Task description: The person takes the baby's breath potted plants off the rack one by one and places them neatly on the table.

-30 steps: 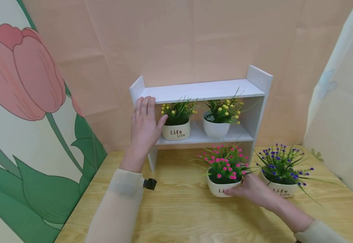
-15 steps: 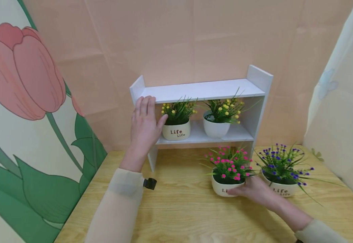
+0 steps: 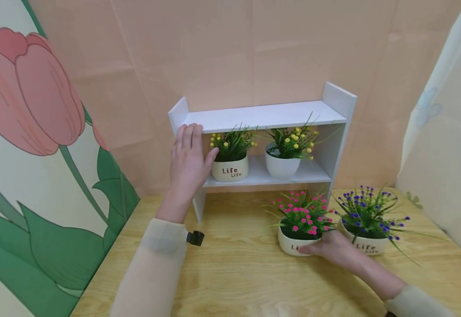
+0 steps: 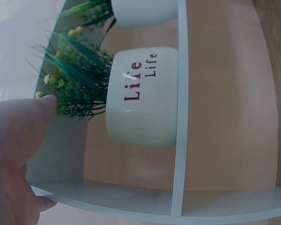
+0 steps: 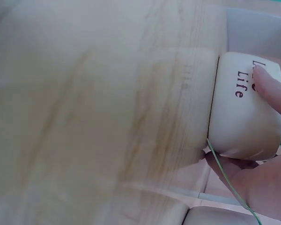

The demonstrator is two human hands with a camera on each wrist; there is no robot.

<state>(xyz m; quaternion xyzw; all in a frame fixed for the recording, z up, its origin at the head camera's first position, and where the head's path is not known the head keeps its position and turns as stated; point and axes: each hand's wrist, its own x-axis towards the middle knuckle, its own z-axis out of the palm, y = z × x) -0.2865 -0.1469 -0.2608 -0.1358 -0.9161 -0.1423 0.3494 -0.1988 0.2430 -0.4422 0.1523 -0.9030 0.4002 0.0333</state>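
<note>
A white two-tier shelf stands on the wooden table. My left hand rests on its upper left front corner, fingers straight; in the left wrist view the thumb points inward in front of the shelf. My right hand grips the right side of a cream "Life" pot of pink artificial flowers, thumb across its front. In the right wrist view this cream pot appears at table level, with fingers partly hidden behind it. On the middle board stand a "Life" pot with yellow flowers and a plain white pot with yellow flowers.
A pot of blue-purple flowers stands on the table just right of my right hand, its long leaves spreading outward. A pink cloth backdrop hangs behind the shelf. A tulip-printed panel borders the left.
My right hand has shifted the pink-flower pot a little to the right, mostly in the first half second. The left hand stays on the shelf corner.
</note>
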